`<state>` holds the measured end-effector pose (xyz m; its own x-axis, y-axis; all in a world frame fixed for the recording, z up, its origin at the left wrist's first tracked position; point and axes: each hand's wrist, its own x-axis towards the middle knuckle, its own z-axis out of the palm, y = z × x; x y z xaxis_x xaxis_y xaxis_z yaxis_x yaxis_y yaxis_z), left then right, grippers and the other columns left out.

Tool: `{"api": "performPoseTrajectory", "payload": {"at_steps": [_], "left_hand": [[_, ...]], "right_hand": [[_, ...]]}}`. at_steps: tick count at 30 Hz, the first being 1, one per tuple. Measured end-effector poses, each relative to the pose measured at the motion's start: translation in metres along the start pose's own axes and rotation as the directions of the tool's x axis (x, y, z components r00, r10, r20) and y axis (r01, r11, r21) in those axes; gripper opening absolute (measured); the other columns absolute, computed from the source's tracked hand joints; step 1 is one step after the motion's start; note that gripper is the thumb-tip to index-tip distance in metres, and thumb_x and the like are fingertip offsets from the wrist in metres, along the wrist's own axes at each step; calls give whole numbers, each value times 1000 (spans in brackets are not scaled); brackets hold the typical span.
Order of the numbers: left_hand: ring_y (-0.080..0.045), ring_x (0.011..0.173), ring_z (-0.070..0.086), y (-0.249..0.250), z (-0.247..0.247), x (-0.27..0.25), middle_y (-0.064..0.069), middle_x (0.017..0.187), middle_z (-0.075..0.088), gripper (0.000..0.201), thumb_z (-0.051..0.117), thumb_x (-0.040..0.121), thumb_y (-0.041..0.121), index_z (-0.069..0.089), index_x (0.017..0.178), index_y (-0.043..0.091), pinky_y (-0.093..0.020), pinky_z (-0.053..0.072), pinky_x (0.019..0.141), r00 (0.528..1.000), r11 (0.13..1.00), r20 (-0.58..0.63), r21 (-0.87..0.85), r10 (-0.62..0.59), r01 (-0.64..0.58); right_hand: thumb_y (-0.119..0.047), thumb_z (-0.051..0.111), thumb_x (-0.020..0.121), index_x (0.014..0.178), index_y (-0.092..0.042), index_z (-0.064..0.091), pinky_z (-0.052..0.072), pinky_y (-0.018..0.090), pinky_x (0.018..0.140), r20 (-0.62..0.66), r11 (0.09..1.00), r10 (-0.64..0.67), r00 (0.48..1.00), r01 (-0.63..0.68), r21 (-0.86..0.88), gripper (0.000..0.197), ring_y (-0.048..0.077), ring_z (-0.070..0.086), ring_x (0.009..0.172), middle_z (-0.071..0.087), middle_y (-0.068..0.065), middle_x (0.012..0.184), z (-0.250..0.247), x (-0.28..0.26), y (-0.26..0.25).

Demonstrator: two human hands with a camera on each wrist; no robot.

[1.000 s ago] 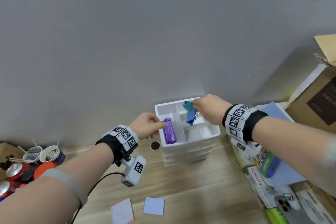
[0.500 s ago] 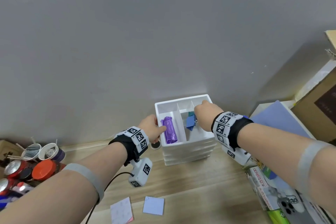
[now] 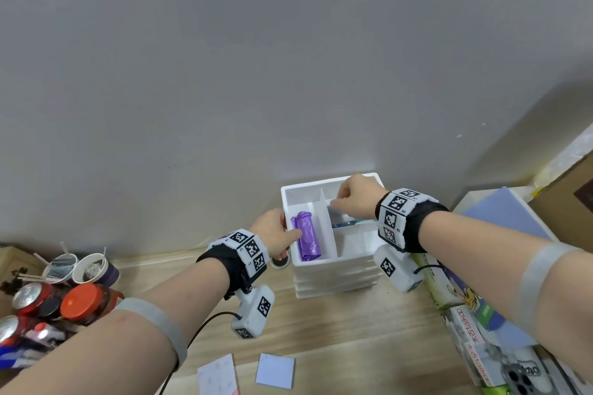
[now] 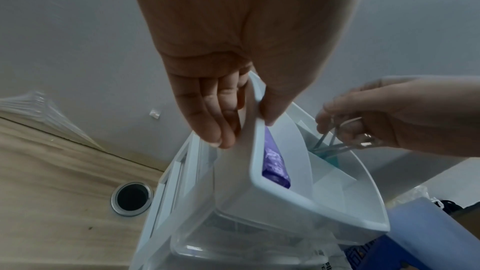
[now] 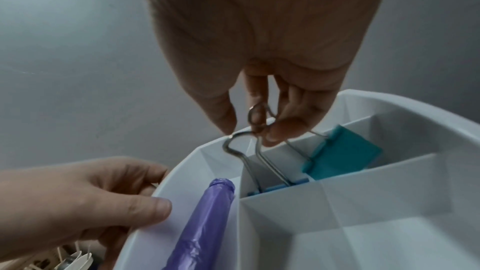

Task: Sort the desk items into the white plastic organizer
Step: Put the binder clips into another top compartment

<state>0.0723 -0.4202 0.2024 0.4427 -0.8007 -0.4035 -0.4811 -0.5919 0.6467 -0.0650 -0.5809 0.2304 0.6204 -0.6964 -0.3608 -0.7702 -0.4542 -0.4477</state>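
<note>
Since 1 second ago the right hand has lowered 2 binder clips into the white plastic organizer's far compartment, still pinching their wire handles, while the left hand grips the left wall beside the purple roll, so release comes next.

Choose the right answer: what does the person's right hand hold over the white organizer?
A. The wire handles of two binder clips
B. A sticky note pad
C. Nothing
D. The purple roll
A: the right hand pinches the wire handles of the binder clips hanging in the organizer.

A pale wooden desk carries the white plastic stacked organizer by the wall. Two square sticky-note pads lie near its front edge. Paper cups and red cans crowd the left side.
</note>
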Motion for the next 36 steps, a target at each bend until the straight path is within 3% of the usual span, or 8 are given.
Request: {"api": "performPoseTrajectory", "payload": {"at_steps": [6,12,17,21,25,27,33,36], "left_hand": [[-18,51,62,0,-2,-2,-1,61,62,24,60,96,18,47,76,19,-38,60,62,1000,1000,20,-20,14,-13],[-23,56,64,-5,0,0,-5,64,63,22,60,95,19,48,78,18,-45,62,69,1000,999,19,-35,10,-10],[-26,61,66,-7,2,0,-7,69,66,20,62,96,22,51,80,18,-47,63,73,1000,999,18,-48,2,-1],[-24,64,66,-15,2,-1,-6,74,68,25,71,90,30,53,83,15,-40,60,66,999,994,38,-109,-10,14],[-22,59,62,-44,7,-10,-9,77,67,23,69,90,27,55,96,10,-31,50,55,990,989,110,-106,-91,102],[-21,61,62,-73,10,-15,-8,78,69,23,69,88,27,57,100,11,-31,52,57,978,985,118,-12,-170,172],[-26,81,56,-167,26,-37,-6,98,56,38,71,84,29,50,111,12,-32,47,70,906,836,159,472,-393,280],[-28,109,59,-217,52,-53,-7,126,50,71,78,77,36,44,136,15,-40,55,92,897,785,164,564,-410,256]], "right_hand": [[-10,56,86,81,-17,64,56,34,81,54,981,-139,989,145,-126,11,26,64,89,66,3,89,4,1,14],[-5,53,76,75,-14,62,57,37,75,-40,986,-139,990,134,-100,13,27,63,83,66,4,86,-8,-5,31],[-13,63,73,81,-23,59,54,38,77,38,972,-176,984,179,-150,14,26,60,87,58,-2,91,-5,-18,54],[-32,66,73,105,-29,59,50,38,83,-71,941,-294,953,275,-195,33,21,59,94,58,-7,106,2,-28,65],[-43,55,76,106,-21,57,48,36,66,-429,875,-484,763,405,-266,37,24,59,73,57,-6,101,5,-47,56],[-39,54,78,103,-18,56,49,37,61,-460,813,-578,673,523,-256,33,26,59,69,57,-3,95,14,-58,40],[-30,59,82,99,-18,57,50,38,56,1,626,-768,641,751,-210,21,29,62,66,65,-1,84,132,-87,-6],[-31,60,87,114,-13,55,50,39,75,334,780,-524,784,599,-182,33,31,62,93,63,6,108,220,-90,-4]]}}
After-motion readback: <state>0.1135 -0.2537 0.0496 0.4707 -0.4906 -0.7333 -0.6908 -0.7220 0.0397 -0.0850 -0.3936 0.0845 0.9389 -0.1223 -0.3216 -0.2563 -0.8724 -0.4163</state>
